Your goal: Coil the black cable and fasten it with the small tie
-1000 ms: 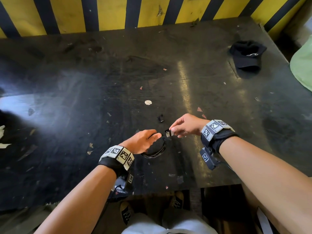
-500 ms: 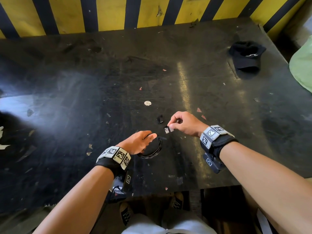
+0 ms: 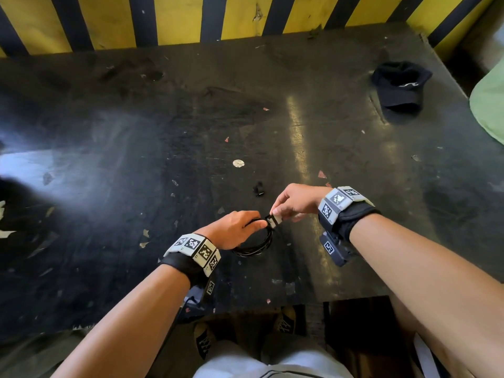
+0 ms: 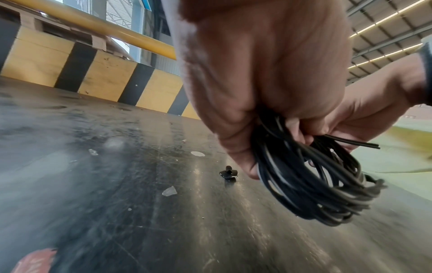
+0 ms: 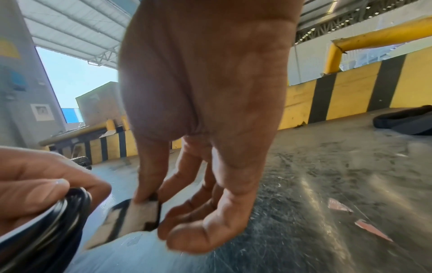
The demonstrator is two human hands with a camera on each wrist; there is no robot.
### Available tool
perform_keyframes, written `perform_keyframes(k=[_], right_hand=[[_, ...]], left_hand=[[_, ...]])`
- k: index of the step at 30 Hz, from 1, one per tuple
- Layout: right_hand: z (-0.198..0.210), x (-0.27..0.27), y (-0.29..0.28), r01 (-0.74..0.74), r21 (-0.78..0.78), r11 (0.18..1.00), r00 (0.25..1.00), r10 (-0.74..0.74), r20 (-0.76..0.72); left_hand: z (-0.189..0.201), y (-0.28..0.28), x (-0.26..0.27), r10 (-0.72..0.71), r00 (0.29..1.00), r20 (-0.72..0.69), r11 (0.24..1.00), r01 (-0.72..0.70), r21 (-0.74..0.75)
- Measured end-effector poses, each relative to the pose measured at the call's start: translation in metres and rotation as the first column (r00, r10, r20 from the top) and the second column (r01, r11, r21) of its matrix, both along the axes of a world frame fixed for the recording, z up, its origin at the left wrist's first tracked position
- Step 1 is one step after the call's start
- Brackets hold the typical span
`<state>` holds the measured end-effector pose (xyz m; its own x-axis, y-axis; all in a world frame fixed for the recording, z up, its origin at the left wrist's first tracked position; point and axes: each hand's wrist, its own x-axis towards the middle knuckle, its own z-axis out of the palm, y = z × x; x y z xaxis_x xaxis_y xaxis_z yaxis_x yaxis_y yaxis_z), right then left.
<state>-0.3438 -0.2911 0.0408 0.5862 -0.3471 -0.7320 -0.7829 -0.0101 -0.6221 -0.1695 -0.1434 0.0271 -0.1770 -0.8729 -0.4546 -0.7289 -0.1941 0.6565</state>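
The black cable [image 3: 256, 245] is wound into a small coil. My left hand [image 3: 234, 227] grips the coil [image 4: 311, 184] at its top, thumb and fingers curled round the strands, a little above the table [image 3: 136, 159]. Two loose cable ends [image 4: 355, 143] stick out past the fingers. My right hand [image 3: 293, 203] pinches the small tie [image 3: 273, 221], a short black and pale strap [image 5: 133, 216], between thumb and forefinger. The tie's free end reaches the coil [image 5: 46, 218] beside my left fingertips.
A small black clip-like piece [image 3: 258, 189] lies on the table just beyond my hands. A black cap [image 3: 399, 84] sits at the far right, a pale green object [image 3: 491, 110] past the right edge. Yellow and black striped boards [image 3: 245, 17] back the table. My feet stand below the near edge.
My right hand has brought the tie down and left against the coil. The left hand has lifted the coil slightly toward it.
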Motion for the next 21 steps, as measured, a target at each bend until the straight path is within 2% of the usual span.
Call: perform_keyframes(k=[3, 10, 12, 15, 18, 21], right_hand=[[0.002, 0.001, 0.001, -0.044, 0.093, 0.995, 0.998, 0.048, -0.044], [0.007, -0.004, 0.000, -0.011, 0.198, 0.980, 0.999, 0.004, 0.037], [0.006, -0.004, 0.002, -0.041, 0.150, 0.988, 0.994, 0.025, 0.105], [0.007, -0.005, 0.006, -0.055, -0.012, 0.998, 0.972, 0.056, 0.228], [0.007, -0.005, 0.011, -0.026, -0.046, 0.999, 0.949, 0.039, 0.313], [0.005, -0.003, 0.015, -0.003, -0.074, 0.997, 0.945, 0.027, 0.326]], left_hand=[[-0.002, -0.001, 0.000, 0.007, 1.000, 0.000, 1.000, -0.007, 0.009], [-0.004, 0.001, 0.007, 0.031, 0.999, -0.006, 0.999, -0.031, 0.020], [-0.005, 0.001, 0.007, 0.037, 0.999, -0.003, 0.999, -0.037, 0.020], [-0.003, 0.001, 0.006, 0.046, 0.999, -0.016, 0.998, -0.045, 0.031], [-0.002, -0.001, 0.006, 0.049, 0.999, -0.022, 0.998, -0.049, 0.035], [-0.003, 0.000, 0.007, 0.069, 0.997, -0.029, 0.997, -0.068, 0.045]])
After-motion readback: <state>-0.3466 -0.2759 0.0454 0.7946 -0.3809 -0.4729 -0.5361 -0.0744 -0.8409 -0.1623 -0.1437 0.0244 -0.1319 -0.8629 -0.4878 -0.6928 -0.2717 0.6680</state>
